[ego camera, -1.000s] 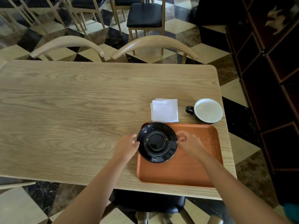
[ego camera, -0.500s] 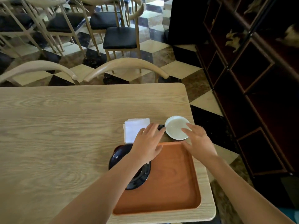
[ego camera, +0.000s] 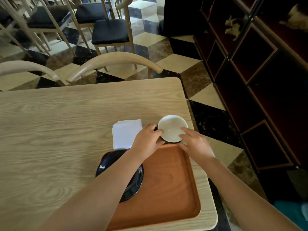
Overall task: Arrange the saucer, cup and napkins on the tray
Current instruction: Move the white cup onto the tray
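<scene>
My wooden table point(ego camera: 66, 130) stands on checkered floor point(ego camera: 150, 40). My left hand point(ego camera: 146, 140) and right hand point(ego camera: 195, 144) squeeze the cup point(ego camera: 172, 128); my arm hides part of the saucer point(ego camera: 106, 162).

I see two bare forearms rising from the bottom edge of the frame. Left hand point(ego camera: 146, 140) and right hand point(ego camera: 195, 144) ungloved; no sleeves, rings or watch visible.

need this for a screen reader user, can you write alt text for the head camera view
Both hands close on a white-lined cup at the table's right edge, the left hand on its left side and the right hand on its right. Just nearer lies an orange-brown tray with a black saucer at its left end; white napkins sit left of the cup.
</scene>
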A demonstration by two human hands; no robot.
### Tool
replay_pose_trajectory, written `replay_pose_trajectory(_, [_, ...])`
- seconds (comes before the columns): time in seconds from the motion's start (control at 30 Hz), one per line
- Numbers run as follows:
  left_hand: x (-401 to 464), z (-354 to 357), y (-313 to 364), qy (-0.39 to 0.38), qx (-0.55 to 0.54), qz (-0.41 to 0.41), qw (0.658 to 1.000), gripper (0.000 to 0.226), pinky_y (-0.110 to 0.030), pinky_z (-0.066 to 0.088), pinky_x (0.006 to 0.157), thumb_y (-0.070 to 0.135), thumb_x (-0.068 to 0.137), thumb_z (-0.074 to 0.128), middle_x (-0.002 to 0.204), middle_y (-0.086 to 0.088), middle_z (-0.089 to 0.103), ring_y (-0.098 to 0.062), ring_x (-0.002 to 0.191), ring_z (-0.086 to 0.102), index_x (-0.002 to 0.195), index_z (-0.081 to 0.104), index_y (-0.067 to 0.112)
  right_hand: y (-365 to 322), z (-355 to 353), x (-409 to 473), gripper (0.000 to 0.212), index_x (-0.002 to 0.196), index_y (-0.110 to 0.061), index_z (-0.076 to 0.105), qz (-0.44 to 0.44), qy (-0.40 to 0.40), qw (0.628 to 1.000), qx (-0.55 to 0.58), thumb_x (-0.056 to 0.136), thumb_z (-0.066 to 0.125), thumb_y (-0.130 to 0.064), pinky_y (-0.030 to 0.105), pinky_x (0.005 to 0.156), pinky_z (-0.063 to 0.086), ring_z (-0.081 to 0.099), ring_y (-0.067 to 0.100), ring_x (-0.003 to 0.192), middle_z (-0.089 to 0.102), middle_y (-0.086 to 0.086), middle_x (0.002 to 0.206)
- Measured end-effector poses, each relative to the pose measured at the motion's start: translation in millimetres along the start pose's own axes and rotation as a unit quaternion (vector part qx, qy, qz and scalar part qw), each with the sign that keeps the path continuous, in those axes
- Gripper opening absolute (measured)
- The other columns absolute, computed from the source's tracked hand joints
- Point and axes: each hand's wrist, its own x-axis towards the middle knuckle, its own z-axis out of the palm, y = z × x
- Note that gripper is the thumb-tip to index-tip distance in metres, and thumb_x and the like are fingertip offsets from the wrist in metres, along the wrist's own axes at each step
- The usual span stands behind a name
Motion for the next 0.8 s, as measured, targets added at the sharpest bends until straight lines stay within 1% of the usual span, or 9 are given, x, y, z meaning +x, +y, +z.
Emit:
replay_pose_trajectory(0.13, [-12,-2,4,0.064,-0.025,0.03,0.997,0.029,-0.04,0.056,0.07,0.023,0.072,0.078,0.108,-0.012,0.064,-0.032,0.1,0.056,0.097,0.068,0.011,6,-9,-12,0.031,0.084,-0.003,0.071,-0.025,0.037,0.999,0.024,0.059,0.086,-0.01,0.042,0.068,0.059,0.068,0.032,0.094,0.07,0.017,0.106])
replay_pose_trajectory(0.2, [-24,-2,8,0.081,-0.034,0.033,0.996,0.029,-0.037,0.055,0.067,0.024,0.07,0.08,0.103,-0.011,0.065,-0.031,0.093,0.058,0.094,0.069,0.013,5,-13,-21,0.032,0.089,-0.005,0.071,-0.034,0.041,0.998,0.024,0.062,0.085,-0.014,0.041,0.069,0.059,0.067,0.031,0.098,0.069,0.014,0.109])
replay_pose_trajectory(0.43, [-75,11,17,0.086,-0.046,0.007,0.995,0.029,-0.033,0.052,0.074,0.033,0.076,0.066,0.103,-0.01,0.065,-0.027,0.088,0.059,0.1,0.066,0.017,-7,-11,-58,0.032,0.092,-0.008,0.07,-0.072,0.038,0.996,0.021,0.065,0.083,-0.018,0.034,0.065,0.059,0.065,0.027,0.102,0.069,0.009,0.112])
replay_pose_trajectory(0.5, [-85,16,19,0.079,-0.054,-0.002,0.995,0.029,-0.033,0.052,0.078,0.032,0.076,0.068,0.106,-0.01,0.065,-0.027,0.094,0.059,0.101,0.067,0.017,-8,-8,-64,0.024,0.09,-0.009,0.071,-0.084,0.051,0.995,0.008,0.073,0.071,-0.026,0.032,0.067,0.058,0.066,0.027,0.101,0.07,0.009,0.109])
replay_pose_trajectory(0.57, [-91,19,21,0.071,-0.067,-0.011,0.995,0.03,-0.035,0.053,0.081,0.032,0.076,0.068,0.109,-0.009,0.065,-0.026,0.1,0.058,0.102,0.067,0.017,-9,-5,-70,0.031,0.09,-0.01,0.071,-0.089,0.051,0.995,0.007,0.079,0.055,-0.034,0.031,0.069,0.058,0.066,0.027,0.101,0.071,0.008,0.108])
replay_pose_trajectory(0.6, [-93,21,22,0.068,-0.073,-0.017,0.995,0.03,-0.036,0.054,0.082,0.034,0.077,0.066,0.109,-0.008,0.065,-0.026,0.101,0.059,0.102,0.067,0.018,-9,-3,-72,0.032,0.09,-0.01,0.071,-0.088,0.05,0.995,0.007,0.08,0.053,-0.035,0.031,0.069,0.058,0.066,0.027,0.102,0.071,0.007,0.108])
replay_pose_trajectory(0.63, [-94,22,23,0.067,-0.079,-0.021,0.994,0.03,-0.037,0.054,0.082,0.034,0.077,0.064,0.109,-0.008,0.065,-0.026,0.101,0.059,0.102,0.066,0.018,-9,-2,-73,0.029,0.09,-0.01,0.071,-0.088,0.056,0.995,0.006,0.08,0.056,-0.033,0.031,0.069,0.058,0.065,0.027,0.103,0.071,0.008,0.107])
replay_pose_trajectory(0.7, [-94,24,25,0.067,-0.084,-0.025,0.994,0.028,-0.038,0.055,0.081,0.031,0.077,0.067,0.109,-0.009,0.066,-0.028,0.1,0.059,0.101,0.066,0.017,-9,0,-74,0.022,0.089,-0.008,0.071,-0.09,0.064,0.994,0.0,0.073,0.074,-0.022,0.032,0.067,0.058,0.065,0.029,0.104,0.071,0.009,0.106])
replay_pose_trajectory(0.8, [-90,23,26,0.067,-0.069,-0.02,0.995,0.028,-0.038,0.054,0.082,0.033,0.078,0.066,0.109,-0.009,0.066,-0.028,0.1,0.059,0.1,0.066,0.016,-9,1,-75,0.032,0.089,-0.007,0.07,-0.076,0.058,0.995,0.001,0.063,0.084,-0.017,0.032,0.063,0.058,0.064,0.029,0.105,0.07,0.01,0.108])
